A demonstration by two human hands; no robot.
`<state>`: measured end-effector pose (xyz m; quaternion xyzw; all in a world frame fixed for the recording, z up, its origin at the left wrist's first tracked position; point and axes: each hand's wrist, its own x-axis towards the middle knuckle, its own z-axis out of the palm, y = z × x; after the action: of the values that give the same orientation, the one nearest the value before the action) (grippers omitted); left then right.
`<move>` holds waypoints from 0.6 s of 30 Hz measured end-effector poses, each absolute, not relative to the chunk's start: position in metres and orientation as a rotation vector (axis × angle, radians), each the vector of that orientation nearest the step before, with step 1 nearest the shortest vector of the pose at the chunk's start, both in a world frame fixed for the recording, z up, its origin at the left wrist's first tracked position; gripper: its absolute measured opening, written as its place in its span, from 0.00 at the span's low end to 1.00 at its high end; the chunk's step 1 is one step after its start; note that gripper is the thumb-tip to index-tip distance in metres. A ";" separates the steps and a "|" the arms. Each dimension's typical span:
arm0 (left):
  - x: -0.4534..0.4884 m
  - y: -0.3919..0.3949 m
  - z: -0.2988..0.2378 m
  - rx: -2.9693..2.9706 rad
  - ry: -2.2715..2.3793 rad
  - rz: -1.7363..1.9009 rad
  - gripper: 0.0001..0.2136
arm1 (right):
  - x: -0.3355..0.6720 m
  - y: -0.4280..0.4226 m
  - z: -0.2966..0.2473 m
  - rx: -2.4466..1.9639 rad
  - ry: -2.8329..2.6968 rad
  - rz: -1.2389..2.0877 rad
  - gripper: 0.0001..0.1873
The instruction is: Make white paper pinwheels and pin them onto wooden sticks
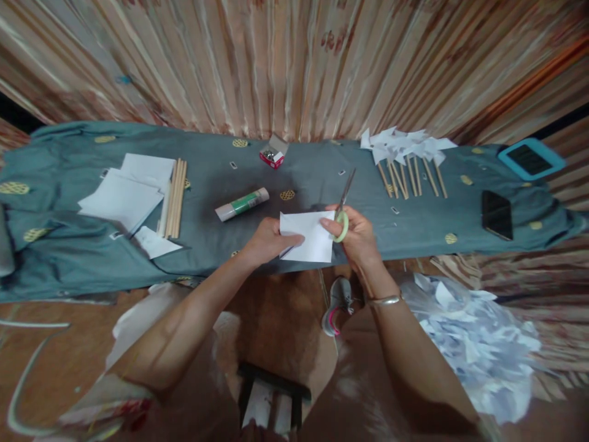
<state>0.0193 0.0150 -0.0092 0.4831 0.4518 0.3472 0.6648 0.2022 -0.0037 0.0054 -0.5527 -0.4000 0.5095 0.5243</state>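
A white sheet of paper [313, 240] is held over the front edge of the cloth-covered table. My left hand [270, 239] is closed on its left side, thumb lying across the top. My right hand [355, 230] has a pair of scissors [343, 218] with pale green handles hooked in it, blades pointing up and away from the paper. The right thumb rests at the sheet's upper right edge. Beyond the left hand lies a glue stick [242, 204] with a green label.
White sheets [126, 195] and wooden sticks [175, 199] lie at left. A small red box [273, 153] stands at the back. Paper pinwheels [407, 147] lie at right, near a phone [497, 215] and a blue-framed device [531, 158]. A bag of white paper pieces [473, 344] stands on the floor.
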 end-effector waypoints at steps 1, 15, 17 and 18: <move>0.020 0.015 -0.010 1.101 1.029 0.775 0.08 | 0.201 -0.004 0.006 -1.328 -0.946 1.220 0.26; 0.015 0.021 -0.006 1.233 1.085 0.780 0.12 | 0.216 0.003 0.004 -1.285 -0.696 1.106 0.23; 0.013 0.022 -0.007 1.247 1.094 0.803 0.11 | 0.218 0.004 0.003 -1.270 -0.660 1.102 0.23; 0.013 0.022 -0.007 1.245 1.096 0.814 0.11 | 0.218 0.005 0.003 -1.265 -0.650 1.100 0.23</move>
<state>0.0125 0.0223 -0.0070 0.5377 0.4733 0.3516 0.6026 0.2182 0.0049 0.0027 -0.5506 -0.2828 0.4787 0.6227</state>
